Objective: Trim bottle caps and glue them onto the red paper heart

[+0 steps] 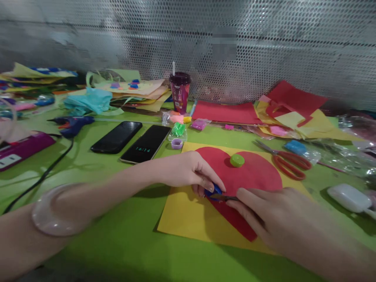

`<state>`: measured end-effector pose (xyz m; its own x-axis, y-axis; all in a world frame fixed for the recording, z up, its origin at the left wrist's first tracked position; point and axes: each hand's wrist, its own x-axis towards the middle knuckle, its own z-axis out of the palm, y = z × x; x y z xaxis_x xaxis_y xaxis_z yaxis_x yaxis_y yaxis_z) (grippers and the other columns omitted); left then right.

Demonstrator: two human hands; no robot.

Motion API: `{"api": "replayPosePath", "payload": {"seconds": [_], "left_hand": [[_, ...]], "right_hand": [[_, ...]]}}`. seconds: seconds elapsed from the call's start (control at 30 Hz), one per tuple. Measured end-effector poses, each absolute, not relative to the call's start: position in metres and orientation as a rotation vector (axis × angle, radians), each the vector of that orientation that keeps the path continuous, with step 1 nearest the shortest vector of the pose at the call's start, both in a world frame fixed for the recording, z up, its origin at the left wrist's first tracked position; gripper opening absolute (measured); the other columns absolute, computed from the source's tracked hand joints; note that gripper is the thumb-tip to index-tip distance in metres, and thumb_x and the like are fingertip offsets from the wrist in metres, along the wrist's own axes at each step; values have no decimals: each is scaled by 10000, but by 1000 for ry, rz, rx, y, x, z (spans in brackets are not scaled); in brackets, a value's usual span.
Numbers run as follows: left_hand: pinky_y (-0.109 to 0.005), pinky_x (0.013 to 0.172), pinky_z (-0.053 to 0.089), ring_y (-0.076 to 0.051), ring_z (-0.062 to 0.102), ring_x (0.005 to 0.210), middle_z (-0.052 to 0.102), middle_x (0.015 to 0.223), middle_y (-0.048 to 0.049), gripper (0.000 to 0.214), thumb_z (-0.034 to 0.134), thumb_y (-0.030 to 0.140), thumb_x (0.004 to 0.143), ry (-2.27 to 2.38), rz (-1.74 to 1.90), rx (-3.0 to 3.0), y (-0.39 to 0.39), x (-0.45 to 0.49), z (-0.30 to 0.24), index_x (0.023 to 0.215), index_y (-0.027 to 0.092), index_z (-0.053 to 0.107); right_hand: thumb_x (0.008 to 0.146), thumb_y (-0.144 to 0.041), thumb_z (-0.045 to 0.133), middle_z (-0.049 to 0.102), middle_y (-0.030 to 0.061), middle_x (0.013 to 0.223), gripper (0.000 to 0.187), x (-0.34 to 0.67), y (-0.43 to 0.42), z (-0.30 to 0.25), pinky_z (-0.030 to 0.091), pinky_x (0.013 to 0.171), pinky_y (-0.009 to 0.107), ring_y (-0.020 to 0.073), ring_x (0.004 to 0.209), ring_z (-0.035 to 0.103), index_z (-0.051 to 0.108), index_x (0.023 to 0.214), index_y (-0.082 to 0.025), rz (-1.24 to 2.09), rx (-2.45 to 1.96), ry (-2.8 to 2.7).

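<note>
My left hand (196, 172), with a pale bangle (54, 213) on the wrist, pinches a small round blue piece (214, 192) over the red paper heart (249, 180). What the piece is made of is hard to tell. My right hand (261, 215) closes around a thin, dark, pointed blade (225, 197), its tip touching the blue piece. The blade's handle is hidden in my fingers. The heart lies on a yellow sheet (182, 217). A green disc (237, 160) rests near the heart's top notch.
Red-handled scissors (290, 164) lie right of the heart, a white rounded object (349, 197) beyond them. Two phones (116, 137) and a purple ring (176, 143) sit left. Behind are a lidded cup (180, 94), red paper (226, 112) and a glue gun (73, 124).
</note>
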<state>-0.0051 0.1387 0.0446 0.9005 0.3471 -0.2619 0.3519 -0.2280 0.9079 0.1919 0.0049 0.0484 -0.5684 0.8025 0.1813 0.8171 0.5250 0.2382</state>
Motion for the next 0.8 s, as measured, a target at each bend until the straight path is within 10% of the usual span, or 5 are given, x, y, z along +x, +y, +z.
{"api": "replayPosePath", "payload": {"seconds": [0.53,0.8], "left_hand": [[-193,597,536,-91,652,562,706,669,29,245,615,94,812,504,22,1702,144,-8,38,965,232,747],[-163,517,466,-89,633,628,733,821,-29,252,639,278,847,537,115,1737,150,-11,36,1086,229,701]], "right_hand": [[1040,-346,266,528,-42,510,418,204,13,55,240,415,293,118,390,476,581,805,-202,-328,-1364,-2501],[799,-382,637,687,-7,721,342,199,3,62,410,465,268,194,555,631,592,1116,-263,-121,-1542,-2604]]}}
